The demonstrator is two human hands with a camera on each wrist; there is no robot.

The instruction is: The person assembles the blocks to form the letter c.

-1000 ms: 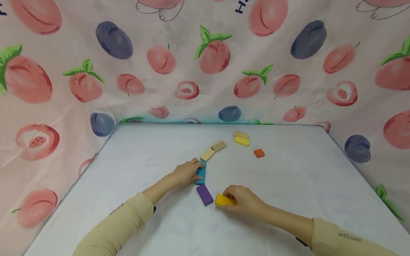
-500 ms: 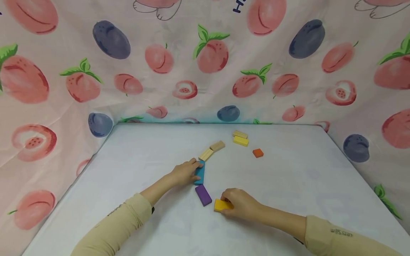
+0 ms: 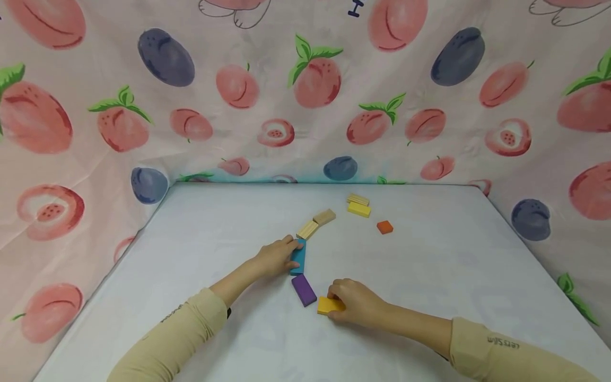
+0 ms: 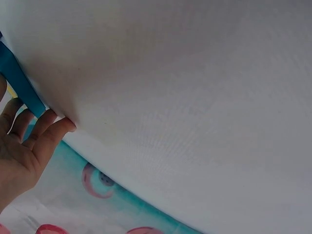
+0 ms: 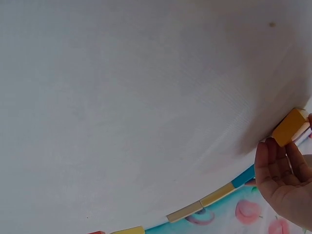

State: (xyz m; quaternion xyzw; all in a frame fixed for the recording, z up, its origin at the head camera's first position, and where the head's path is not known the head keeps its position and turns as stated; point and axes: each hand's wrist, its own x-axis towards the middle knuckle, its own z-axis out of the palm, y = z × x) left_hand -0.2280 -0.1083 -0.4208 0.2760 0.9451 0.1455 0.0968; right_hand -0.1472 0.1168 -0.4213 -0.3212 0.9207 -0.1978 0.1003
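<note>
My left hand (image 3: 276,257) holds the blue block (image 3: 299,258) by its side, fingertip near its far end and thumb near its close end. In the left wrist view the blue block (image 4: 22,83) shows between the thumb and fingers. Just below it lies a purple block (image 3: 304,291), slanted, its far end at the blue block's near end. My right hand (image 3: 358,303) pinches a yellow-orange block (image 3: 329,305) between thumb and fingers, right beside the purple block's near end. The hand covers this block's right end. The right wrist view shows the yellow-orange block (image 5: 291,126) at the fingertips.
Two plain wooden blocks (image 3: 324,216) continue the curve beyond the blue one. Farther back lie a lighter yellow block (image 3: 359,209) and another plain block (image 3: 358,199) side by side. An orange block (image 3: 384,227) sits to their right. Fruit-print cloth surrounds the white table (image 3: 429,276).
My right hand has shifted the yellow-orange block slightly left and toward me, around the purple block's near end. The left hand stays on the blue block.
</note>
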